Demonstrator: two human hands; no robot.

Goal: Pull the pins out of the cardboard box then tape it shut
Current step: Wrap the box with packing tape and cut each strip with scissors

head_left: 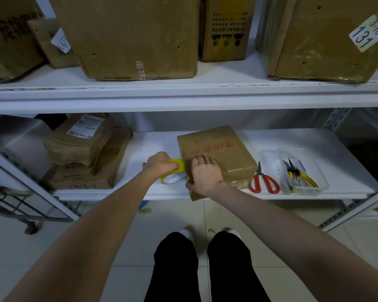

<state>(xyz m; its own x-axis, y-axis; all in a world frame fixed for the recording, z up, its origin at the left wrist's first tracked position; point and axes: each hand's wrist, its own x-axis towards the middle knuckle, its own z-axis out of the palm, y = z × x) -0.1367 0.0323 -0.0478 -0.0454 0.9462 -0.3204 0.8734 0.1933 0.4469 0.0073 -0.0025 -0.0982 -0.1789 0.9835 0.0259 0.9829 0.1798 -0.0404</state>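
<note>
You stood at a white metal shelf point(292, 138) stacked with parcels, the cardboard box point(218, 149) lying flat near the shelf's middle, its near corner jutting over the front edge. Your left hand point(159, 163) was closed around the yellow tape roll point(172, 175), held right against the box's nine o'clock side. Your right hand point(203, 176) lay flat on the box's near left corner, fingers spread on top, thumb hooked under the edge. At three o'clock from the box lay red scissors point(263, 180) and, beyond them, a clear tray point(314, 171) holding yellow pliers point(297, 173). I saw no pins on the box. The likely trouble: the strip could wrinkle or stick crooked if the roll drifted off line, and the overhanging box might slide off if your pressing hand eased.
</note>
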